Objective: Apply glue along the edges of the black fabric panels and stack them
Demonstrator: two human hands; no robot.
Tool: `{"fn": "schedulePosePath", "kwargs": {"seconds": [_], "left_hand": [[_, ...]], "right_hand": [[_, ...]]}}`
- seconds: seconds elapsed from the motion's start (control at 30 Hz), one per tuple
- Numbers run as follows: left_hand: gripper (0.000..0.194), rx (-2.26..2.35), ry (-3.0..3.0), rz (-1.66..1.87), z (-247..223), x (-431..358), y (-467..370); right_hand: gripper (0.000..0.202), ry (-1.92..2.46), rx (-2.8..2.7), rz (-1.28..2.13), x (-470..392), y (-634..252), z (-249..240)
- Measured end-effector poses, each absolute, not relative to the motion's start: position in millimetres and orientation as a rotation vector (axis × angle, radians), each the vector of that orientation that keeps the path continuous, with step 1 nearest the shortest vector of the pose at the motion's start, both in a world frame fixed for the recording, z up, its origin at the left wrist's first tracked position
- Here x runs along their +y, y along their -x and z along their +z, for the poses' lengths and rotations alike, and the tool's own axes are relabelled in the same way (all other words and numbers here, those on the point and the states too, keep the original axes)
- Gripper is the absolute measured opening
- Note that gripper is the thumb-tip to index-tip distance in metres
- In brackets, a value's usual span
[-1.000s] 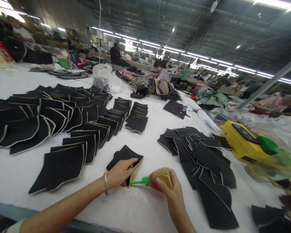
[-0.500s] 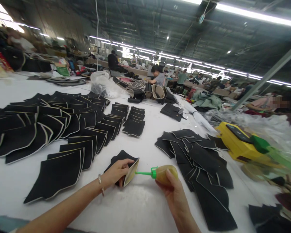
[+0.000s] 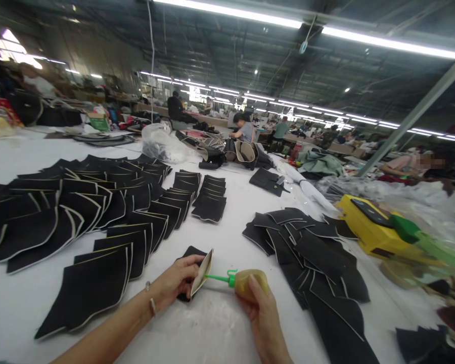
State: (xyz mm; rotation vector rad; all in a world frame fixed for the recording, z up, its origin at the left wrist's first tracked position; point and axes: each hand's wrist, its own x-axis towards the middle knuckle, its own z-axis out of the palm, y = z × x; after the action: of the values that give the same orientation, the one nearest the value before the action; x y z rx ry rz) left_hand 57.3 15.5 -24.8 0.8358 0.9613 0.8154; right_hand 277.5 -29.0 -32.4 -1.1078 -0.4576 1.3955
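Observation:
My left hand (image 3: 178,278) grips a black leather piece (image 3: 192,251) with a pale inner side, its edge bent up toward the right. In my right hand (image 3: 263,311) is a squeeze bottle (image 3: 246,284) of yellowish liquid, lying nearly level. Its thin green nozzle (image 3: 219,278) points left, and the tip meets or nearly meets the pale side of the piece; I cannot tell which. Left of my hands, rows of overlapping black pieces (image 3: 89,285) spread over the white table (image 3: 212,333). A loose heap of similar pieces (image 3: 318,253) lies to the right.
A yellow box (image 3: 371,232) with a dark phone-like object on top stands at the right, beside clear plastic sheeting (image 3: 436,202). Behind the rows sits a clear plastic bag (image 3: 163,142). Rolled black parts (image 3: 242,151) lie farther back. Several people work in the background.
Both hands have shifted slightly left, with the bottle and the leather piece. The piece now stands more edge-on, and the nozzle tip has followed it. The camera view has tilted a little.

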Motion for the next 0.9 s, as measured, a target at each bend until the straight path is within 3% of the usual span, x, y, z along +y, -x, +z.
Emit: {"fn": "schedulePosePath", "kwargs": {"seconds": [0.37, 0.47, 0.57, 0.7, 0.8, 0.9], "left_hand": [[0.051, 1.079, -0.987, 0.796, -36, 14, -65], [0.046, 1.281, -1.259, 0.708, -37, 9, -73], [0.037, 1.591, -1.621, 0.683, -28, 4, -70], [0.042, 2.111, -1.917, 0.548, -16, 9, -48], [0.039, 2.148, -1.827, 0.235, -14, 21, -32], [0.030, 2.060, -1.720, 0.182, -17, 33, -24]], "right_hand": [[0.035, 0.813, -0.100, 1.866, -56, -274, -6], [0.046, 0.660, 0.072, 1.911, -45, -295, 12], [0.067, 0.504, 0.219, 1.795, -37, -320, 37], [0.081, 0.273, 0.297, 1.533, -34, -365, 66], [0.074, 0.119, 0.292, 1.345, -35, -402, 76], [0.062, 0.009, 0.228, 1.189, -41, -429, 78]]}}
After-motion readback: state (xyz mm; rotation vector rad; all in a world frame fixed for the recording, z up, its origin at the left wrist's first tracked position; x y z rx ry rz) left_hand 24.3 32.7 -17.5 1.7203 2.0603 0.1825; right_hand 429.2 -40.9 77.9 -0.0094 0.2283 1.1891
